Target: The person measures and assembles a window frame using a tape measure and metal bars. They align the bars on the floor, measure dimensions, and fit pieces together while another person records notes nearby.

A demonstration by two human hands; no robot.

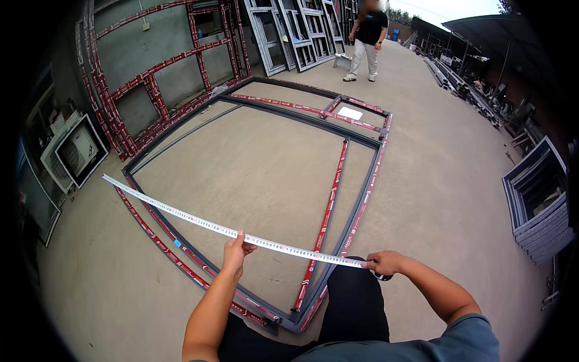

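- The tape measure case (383, 276) at four o'clock is mostly hidden under the right hand (383, 262).
- Printed marks on the tape blade (199, 222) are too small to read.
- The frame's near corner (274, 324) at six o'clock lies partly behind the person's dark trousers (353, 301).
- The stacked frames (540, 208) at three o'clock fade into the dark rim.

A big window frame (265, 120) is lying flat on the concrete floor (446, 181), right in front of the person. A tape measure (199, 224) is stretching across the near corner of the frame, from far left to near right. The left hand (234, 253) is pinching the tape near its middle. The right hand (383, 263) is gripping the tape's case at the right end, just outside the frame. More frames (157, 78) are leaning on the wall to the left. A stack of frames (540, 205) is sitting far to the right. Another person (368, 39) is standing behind the big frame.
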